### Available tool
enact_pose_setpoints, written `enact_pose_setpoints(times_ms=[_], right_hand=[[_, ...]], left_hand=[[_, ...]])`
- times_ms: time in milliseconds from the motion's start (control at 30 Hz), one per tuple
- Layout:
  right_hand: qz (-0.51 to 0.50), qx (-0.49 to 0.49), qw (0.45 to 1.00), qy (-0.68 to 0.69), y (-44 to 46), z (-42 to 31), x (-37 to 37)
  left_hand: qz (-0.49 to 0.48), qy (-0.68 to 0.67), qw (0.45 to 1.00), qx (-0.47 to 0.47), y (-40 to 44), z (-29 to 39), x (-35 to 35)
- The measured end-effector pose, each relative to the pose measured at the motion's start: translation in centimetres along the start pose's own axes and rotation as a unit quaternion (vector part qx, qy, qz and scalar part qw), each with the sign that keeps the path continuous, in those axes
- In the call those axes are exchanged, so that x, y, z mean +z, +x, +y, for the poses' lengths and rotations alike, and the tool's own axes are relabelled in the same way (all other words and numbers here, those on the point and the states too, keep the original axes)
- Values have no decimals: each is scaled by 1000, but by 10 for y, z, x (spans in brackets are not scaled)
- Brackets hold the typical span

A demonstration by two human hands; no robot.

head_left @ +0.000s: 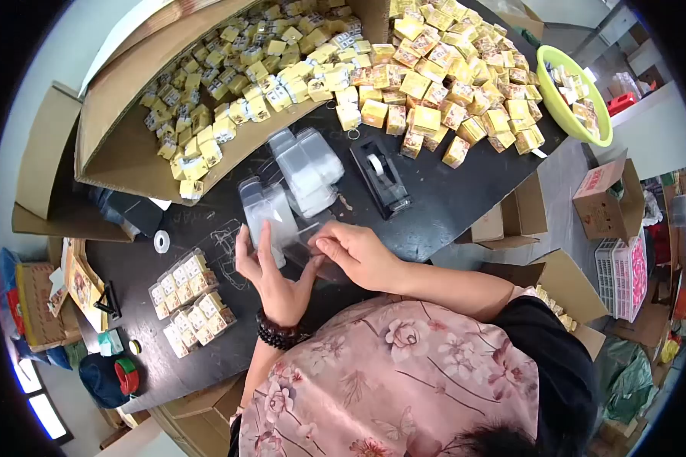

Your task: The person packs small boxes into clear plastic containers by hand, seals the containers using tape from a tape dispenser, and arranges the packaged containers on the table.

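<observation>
Between my hands is a piece of clear plastic packaging (306, 238), hard to make out against the dark table. My right hand (352, 253) pinches it with thumb and fingers closed. My left hand (276, 286), a dark beaded bracelet at its wrist, has its fingers apart; its thumb reaches the lower edge of the plastic. Just beyond the fingers lie flat clear plastic boxes (265, 212) in a stack. Another stack of clear boxes (306, 169) sits behind it. To the right of these stands a black tape dispenser (381, 179) with a roll in it.
A large cardboard box (122, 145) lies open, full of small yellow packs (255, 107). Many yellow-orange boxes (427, 118) are heaped beside a green basin (606, 126). Filled clear packs (194, 305) and a white tape roll (161, 241) lie on the left.
</observation>
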State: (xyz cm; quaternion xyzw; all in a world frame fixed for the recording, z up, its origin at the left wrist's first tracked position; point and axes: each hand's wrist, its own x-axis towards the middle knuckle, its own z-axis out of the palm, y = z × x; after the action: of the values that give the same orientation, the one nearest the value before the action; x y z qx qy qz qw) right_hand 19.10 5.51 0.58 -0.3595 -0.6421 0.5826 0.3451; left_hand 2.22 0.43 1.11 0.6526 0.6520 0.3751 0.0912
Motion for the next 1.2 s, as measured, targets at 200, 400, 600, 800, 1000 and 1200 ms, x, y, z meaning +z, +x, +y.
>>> enact_pose_setpoints(times_ms=[200, 400, 600, 800, 1000, 1200], right_hand=[[-67, -4, 998, -8, -9, 7, -16], [-369, 249, 820, 360, -7, 28, -46], [-296, 184, 937, 6, -3, 11, -42], [164, -128, 888, -411, 19, 5, -113], [231, -68, 749, -617, 37, 53, -214], [235, -38, 958, -161, 22, 37, -192]], left_hand=[[54, 11, 990, 127, -8, -11, 8], [-188, -211, 959, 30, -13, -6, -5], [-282, -169, 937, 117, -1, 5, -22], [-330, -65, 937, 92, -23, -11, -27], [-450, -497, 694, -262, -75, -46, 12], [-409, -444, 699, -384, -54, -29, -10]])
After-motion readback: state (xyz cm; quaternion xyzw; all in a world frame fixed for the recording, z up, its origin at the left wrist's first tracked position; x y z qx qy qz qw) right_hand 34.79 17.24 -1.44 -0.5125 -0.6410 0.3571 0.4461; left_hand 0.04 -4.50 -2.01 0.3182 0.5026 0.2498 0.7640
